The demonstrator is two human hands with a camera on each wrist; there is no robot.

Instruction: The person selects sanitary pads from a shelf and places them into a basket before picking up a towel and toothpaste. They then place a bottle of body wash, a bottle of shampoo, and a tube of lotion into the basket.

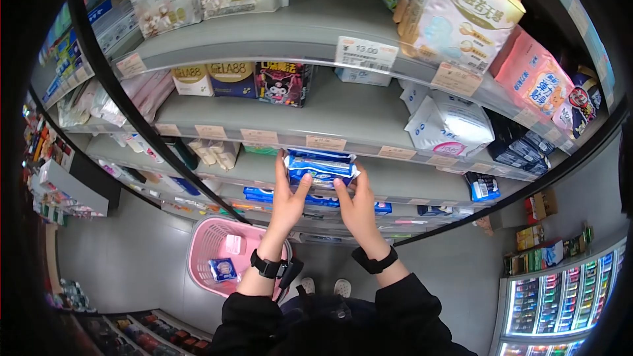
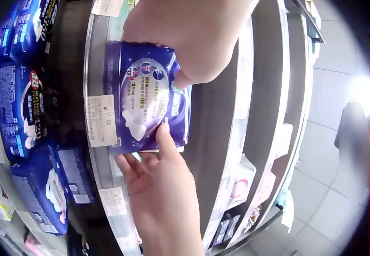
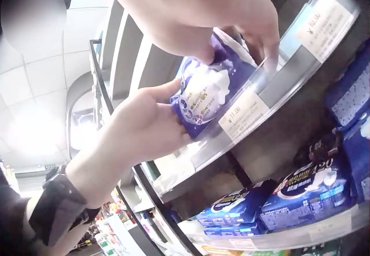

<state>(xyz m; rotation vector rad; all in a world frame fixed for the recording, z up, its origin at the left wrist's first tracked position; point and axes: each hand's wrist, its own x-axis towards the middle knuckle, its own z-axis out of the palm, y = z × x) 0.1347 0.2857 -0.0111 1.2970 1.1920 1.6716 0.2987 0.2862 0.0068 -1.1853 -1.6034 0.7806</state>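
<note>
Left hand (image 1: 287, 203) and right hand (image 1: 357, 206) hold a blue packet (image 1: 321, 167), each grip curled around one end.

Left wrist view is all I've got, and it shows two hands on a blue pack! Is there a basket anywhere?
Observer: Yes, in the head view a pink basket is left of the person's light shoes.
Operator: Ooh, anything inside?
Observer: Yes, a blue packet lies in it, along with a pale pink item.
Operator: Is the right wrist wearing something?
Observer: Yes, a black band is around the wrist of the right hand.
</note>
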